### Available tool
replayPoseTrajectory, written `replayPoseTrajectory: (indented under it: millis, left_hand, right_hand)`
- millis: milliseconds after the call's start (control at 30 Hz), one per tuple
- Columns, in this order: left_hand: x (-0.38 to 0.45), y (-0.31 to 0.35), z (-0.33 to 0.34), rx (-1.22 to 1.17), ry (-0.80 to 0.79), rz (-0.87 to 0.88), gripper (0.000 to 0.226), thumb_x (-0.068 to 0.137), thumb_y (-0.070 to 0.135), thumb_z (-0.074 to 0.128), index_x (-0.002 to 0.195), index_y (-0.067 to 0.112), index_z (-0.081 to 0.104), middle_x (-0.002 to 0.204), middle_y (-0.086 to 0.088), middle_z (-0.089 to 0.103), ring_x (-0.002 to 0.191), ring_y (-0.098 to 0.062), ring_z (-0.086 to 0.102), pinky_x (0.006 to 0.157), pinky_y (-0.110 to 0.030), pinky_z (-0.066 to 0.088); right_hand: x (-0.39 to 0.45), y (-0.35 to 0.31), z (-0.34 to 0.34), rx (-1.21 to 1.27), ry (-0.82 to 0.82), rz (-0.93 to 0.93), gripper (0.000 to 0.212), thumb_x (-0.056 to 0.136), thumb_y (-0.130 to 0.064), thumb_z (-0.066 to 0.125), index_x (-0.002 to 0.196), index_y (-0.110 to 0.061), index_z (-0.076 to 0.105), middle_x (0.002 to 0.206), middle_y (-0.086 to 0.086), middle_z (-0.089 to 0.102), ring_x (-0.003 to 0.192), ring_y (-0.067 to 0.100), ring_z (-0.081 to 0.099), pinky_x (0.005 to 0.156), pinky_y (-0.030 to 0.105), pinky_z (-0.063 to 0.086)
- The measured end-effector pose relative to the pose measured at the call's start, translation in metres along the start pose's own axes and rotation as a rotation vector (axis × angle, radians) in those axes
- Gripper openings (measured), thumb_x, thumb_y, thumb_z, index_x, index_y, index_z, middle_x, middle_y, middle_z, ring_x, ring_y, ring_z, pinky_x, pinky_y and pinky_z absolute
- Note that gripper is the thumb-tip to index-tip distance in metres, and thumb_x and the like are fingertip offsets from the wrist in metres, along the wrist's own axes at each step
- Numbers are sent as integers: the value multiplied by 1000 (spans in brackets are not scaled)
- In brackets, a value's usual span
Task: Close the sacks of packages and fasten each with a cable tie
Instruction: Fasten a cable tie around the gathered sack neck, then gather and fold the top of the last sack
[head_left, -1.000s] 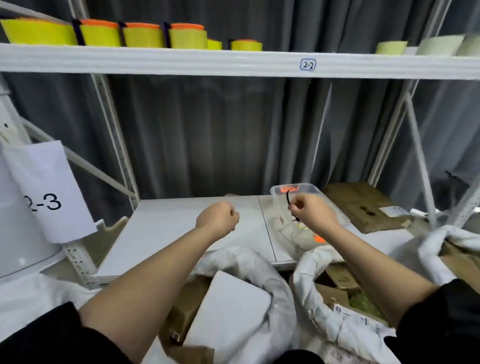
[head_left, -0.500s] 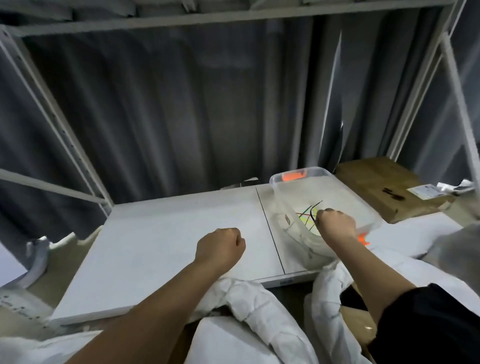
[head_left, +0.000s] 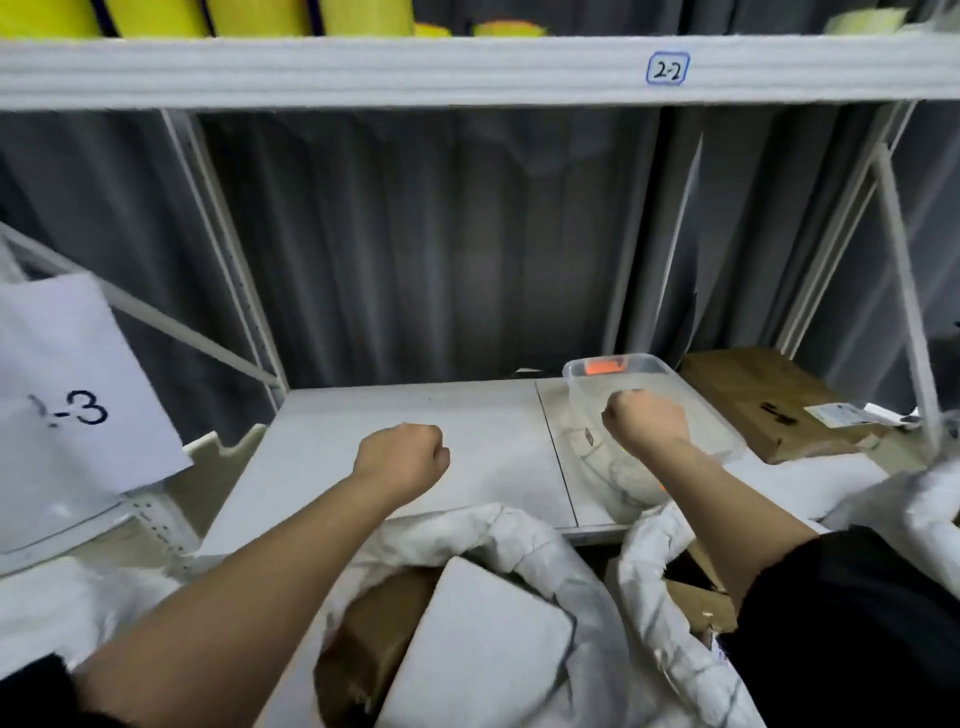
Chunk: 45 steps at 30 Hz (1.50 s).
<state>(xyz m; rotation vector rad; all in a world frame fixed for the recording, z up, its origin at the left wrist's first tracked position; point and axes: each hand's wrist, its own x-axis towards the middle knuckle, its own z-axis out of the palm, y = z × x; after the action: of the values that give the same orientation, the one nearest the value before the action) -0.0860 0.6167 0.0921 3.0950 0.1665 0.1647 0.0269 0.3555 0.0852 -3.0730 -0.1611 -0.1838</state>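
White paper sign (head_left: 78, 384) marked "-3" hangs far left. Left hand (head_left: 402, 460) is fisted over shelf board (head_left: 322, 447); open sack (head_left: 498, 540), mouth upward, sits below. Right hand (head_left: 647, 423) is curled inside clear tub (head_left: 691, 395); contents of grip cannot be told.
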Motion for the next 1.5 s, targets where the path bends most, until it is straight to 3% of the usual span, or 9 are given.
replayPoseTrajectory:
  millis: [133,300,633,933,1067,1200,1300,1400,1500]
  left_hand:
    - [-66,-55,-31,8,47,-88,28,94,30,37,95,17,62,96,-2,66,87,-23,59,68,-29,42]
    - [-157,-144,-39,-120,53,-334,29,94,34,38,116,24,55,114,-3,63,96,-25,60,71,-30,40]
    - [-273,-277,3,-260,-74,-682,40,96,34,42,129,12,44,122,-11,61,111,-27,56,83,-31,41]
    - [-249,-320,90,-943,-108,-1039,86,87,54,52,150,13,11,150,-21,29,135,-38,32,110,-41,28]
    - [-235,-322,103,-1439,14,-1286,80,92,54,48,152,26,3,151,-14,26,131,-37,36,99,-45,39]
    - [-236,-327,108,-1873,340,-1408,91,77,68,56,149,38,9,144,-10,36,118,-38,51,83,-46,51]
    - [-242,-331,102,-1793,590,-1520,109,58,82,49,147,43,-1,155,-13,21,130,-42,37,100,-60,38]
    - [-253,-322,72,-1632,762,-1380,78,90,64,38,150,37,-4,156,-6,21,136,-34,32,109,-51,31]
    - [-267,-308,42,-1539,860,-1147,73,89,66,34,149,42,-2,156,2,23,137,-24,32,111,-42,28]
  right_hand:
    - [-53,-70,-39,34,15,-175,22,94,-17,41,93,-10,62,97,11,64,93,32,62,67,29,39]
    - [-119,-176,-53,34,22,-374,20,88,-14,40,85,-10,60,85,8,59,74,30,53,59,28,35]
    - [-214,-364,-2,62,-148,-701,32,94,-28,42,115,-15,64,118,10,64,104,32,60,77,31,44]
    - [-232,-446,90,509,-776,-354,81,87,-61,51,152,-27,16,155,15,25,136,35,36,107,41,34]
    - [-236,-467,121,634,-921,-213,79,61,-73,63,127,-30,53,136,9,46,120,30,50,106,43,40]
    - [-244,-476,125,816,-772,-321,16,78,-20,70,76,-20,53,78,-4,56,68,8,51,69,24,43]
    - [-250,-474,100,981,-711,-365,33,81,-6,61,106,-18,43,90,-7,49,72,5,47,62,18,39]
    - [-251,-465,68,1256,-711,-327,56,87,-4,57,132,-24,31,108,-4,51,85,7,52,66,16,42]
    - [-255,-457,38,1485,-699,-255,67,92,-20,60,146,-27,19,129,3,46,104,16,51,76,21,41]
